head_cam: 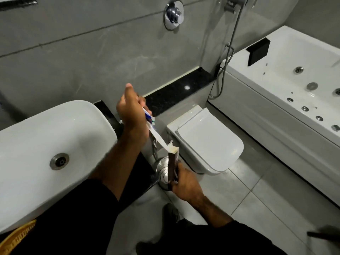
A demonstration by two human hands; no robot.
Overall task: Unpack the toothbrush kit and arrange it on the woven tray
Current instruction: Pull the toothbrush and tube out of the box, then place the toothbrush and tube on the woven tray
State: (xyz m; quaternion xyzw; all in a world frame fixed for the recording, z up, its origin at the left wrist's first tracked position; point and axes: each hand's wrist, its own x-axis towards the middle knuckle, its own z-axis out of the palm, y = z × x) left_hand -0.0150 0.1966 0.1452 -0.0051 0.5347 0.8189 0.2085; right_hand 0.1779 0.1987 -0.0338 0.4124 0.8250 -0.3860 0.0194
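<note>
left hand point(131, 115) grips sachet point(156, 134) | right hand point(185, 183) grips box point(173, 166) | print unreadable

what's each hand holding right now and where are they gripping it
The left hand grips the upper end of the white kit sachet, drawing it out of the brown box. The right hand holds that box by its lower end.
</note>
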